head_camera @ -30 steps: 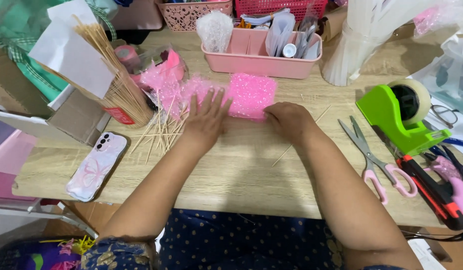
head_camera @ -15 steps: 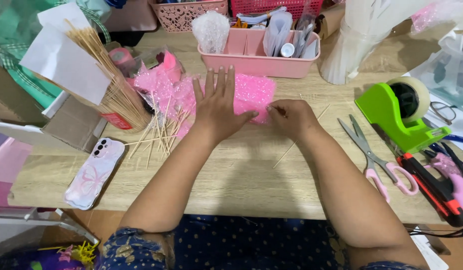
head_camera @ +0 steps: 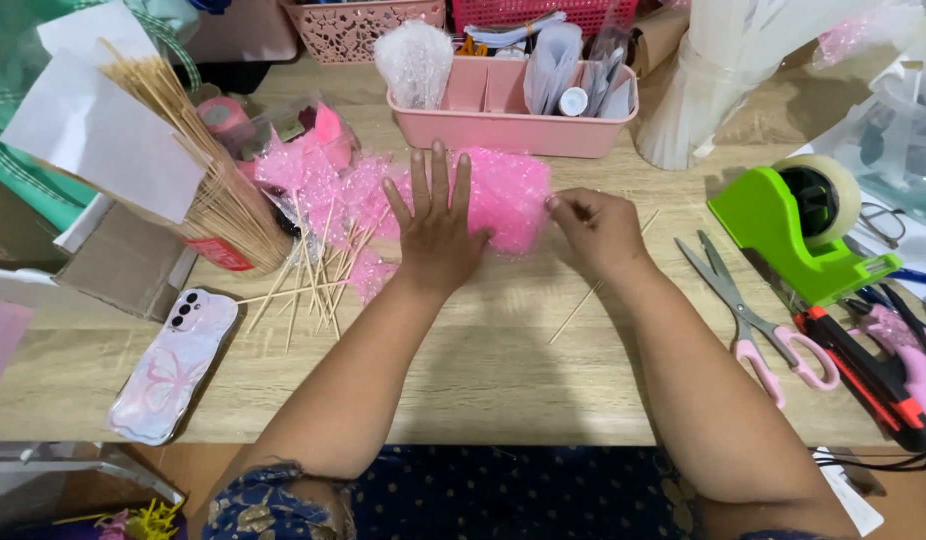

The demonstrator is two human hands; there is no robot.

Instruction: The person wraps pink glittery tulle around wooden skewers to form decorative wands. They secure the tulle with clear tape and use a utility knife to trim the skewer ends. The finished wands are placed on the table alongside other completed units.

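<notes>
While the left hand (head_camera: 438, 235) presses flat and the right hand (head_camera: 593, 230) pinches its 3 o'clock edge, the pink bubble wrap (head_camera: 503, 195) looks light, soft, best held by edges.

Left hand (head_camera: 438, 232) hides part of pink wrap (head_camera: 508, 195).

Brown cardboard box (head_camera: 123, 265), table's left

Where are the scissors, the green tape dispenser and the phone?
scissors (head_camera: 725, 290), head view, on the blades near the pivot.
green tape dispenser (head_camera: 773, 225), head view, on its green body.
phone (head_camera: 173, 368), head view, on its patterned back.
</notes>
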